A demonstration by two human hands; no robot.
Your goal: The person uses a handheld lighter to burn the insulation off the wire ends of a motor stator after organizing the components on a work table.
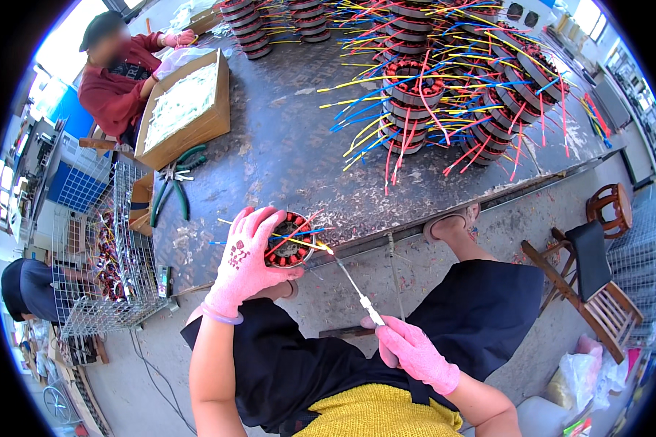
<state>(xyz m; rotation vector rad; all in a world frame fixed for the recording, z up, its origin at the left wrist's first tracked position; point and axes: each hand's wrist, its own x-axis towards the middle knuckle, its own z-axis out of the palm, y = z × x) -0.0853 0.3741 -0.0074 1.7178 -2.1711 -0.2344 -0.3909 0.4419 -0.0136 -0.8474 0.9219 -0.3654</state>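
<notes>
My left hand [249,251], in a pink glove with a lilac band at the wrist, is closed around the rim of a motor stator [293,256] at the table's front edge. Red coils line the stator's ring, and red, blue and yellow wires stick out of it. Also gloved in pink, my right hand [415,353] grips a slim tool [352,282] with a long thin metal stem and a white handle. The stem points up at the end of a yellow wire [322,246]. A bright orange glow, like a small flame, shows where tip and wire meet.
Stacks of wired stators [412,91] stand on the worn dark table [284,138]. Green-handled pliers [173,182] lie left, near a cardboard box [186,109] of white pieces. A person [116,80] works beyond it. A wire cage [102,255] stands left, a wooden chair [587,280] right.
</notes>
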